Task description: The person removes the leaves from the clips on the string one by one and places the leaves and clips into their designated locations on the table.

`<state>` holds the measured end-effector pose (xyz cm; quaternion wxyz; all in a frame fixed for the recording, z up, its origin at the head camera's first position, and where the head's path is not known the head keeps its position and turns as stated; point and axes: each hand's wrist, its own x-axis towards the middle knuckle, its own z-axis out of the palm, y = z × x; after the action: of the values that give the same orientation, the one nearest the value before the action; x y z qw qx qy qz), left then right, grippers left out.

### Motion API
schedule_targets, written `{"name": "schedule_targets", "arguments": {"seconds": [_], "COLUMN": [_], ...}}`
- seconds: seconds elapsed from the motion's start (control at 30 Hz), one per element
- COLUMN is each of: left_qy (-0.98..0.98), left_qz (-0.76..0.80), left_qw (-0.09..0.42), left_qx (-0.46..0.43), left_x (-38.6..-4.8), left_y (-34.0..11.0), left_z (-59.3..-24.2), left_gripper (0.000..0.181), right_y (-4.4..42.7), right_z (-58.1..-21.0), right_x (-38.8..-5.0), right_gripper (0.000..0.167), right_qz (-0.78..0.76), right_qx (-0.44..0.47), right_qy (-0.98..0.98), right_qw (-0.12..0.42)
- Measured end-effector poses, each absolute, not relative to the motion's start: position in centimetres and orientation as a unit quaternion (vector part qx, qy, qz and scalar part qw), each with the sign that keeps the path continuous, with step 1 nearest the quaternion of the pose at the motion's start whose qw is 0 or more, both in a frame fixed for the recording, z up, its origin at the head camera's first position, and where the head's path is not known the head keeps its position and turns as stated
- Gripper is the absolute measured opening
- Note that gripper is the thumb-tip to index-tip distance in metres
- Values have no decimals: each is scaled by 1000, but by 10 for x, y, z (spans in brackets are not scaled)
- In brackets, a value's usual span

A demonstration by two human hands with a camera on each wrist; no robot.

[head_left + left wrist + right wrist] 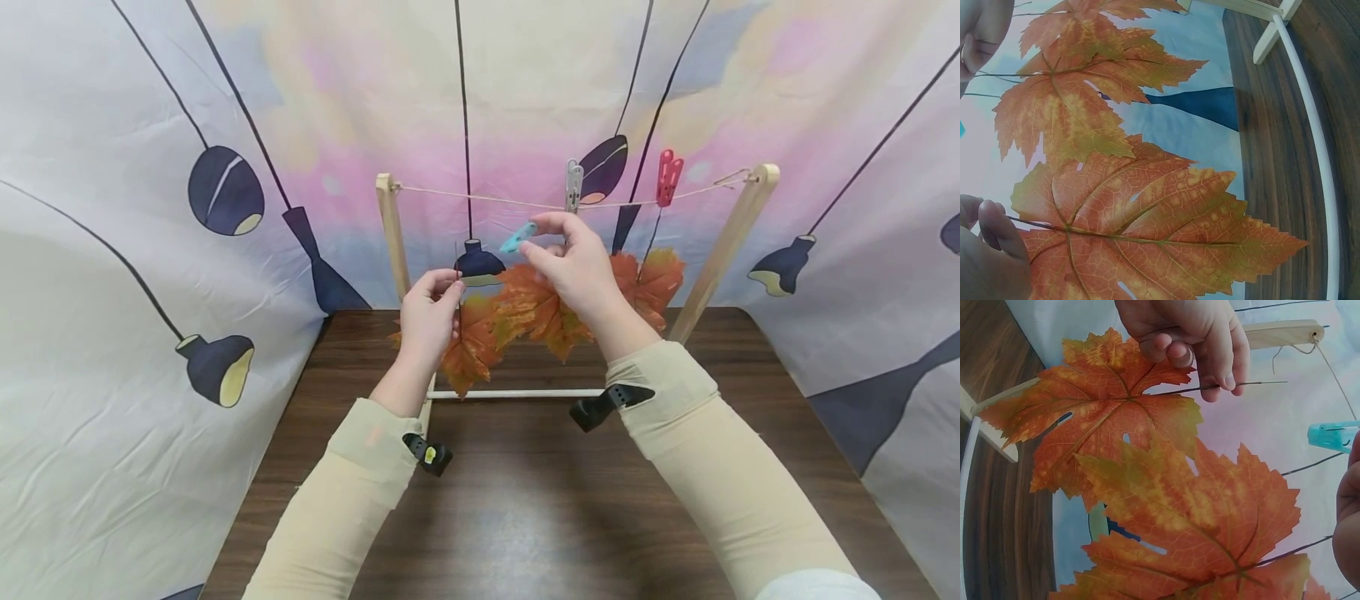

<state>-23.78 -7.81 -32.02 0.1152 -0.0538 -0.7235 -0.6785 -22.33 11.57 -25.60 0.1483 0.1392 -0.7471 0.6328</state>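
My left hand (429, 321) pinches the thin dark stem of an orange artificial maple leaf (471, 343) between thumb and fingers; the stem's tip points up, below the string (495, 201). A turquoise clothespin (517, 238) is pinched in my right hand (577, 262), just under the string and right of the stem. Along the string, a grey clothespin (573, 185) and a red clothespin (669, 177) are clipped. A second leaf (536, 308) hangs below the grey one, partly hidden by my right hand. Under the red clothespin hangs a third leaf (660, 283) by its stem.
The string is tied between two wooden posts (723, 246) standing on a dark wood table (510, 500). A white rod (517, 393) joins the posts low down. Behind hangs a printed cloth (360, 100) with lamp drawings.
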Motion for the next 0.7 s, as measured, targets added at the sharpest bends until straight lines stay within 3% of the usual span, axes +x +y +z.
{"name": "schedule_targets", "arguments": {"seconds": [0.7], "left_qy": [-732], "left_qz": [-674], "left_qw": [99], "left_qx": [-29], "left_x": [-233], "left_y": [-87], "left_z": [-333], "left_gripper": [16], "right_y": [133], "right_z": [-278], "right_x": [-220], "right_gripper": [41], "right_qz": [623], "right_qx": [118], "right_qy": [-759], "right_qw": [145]}}
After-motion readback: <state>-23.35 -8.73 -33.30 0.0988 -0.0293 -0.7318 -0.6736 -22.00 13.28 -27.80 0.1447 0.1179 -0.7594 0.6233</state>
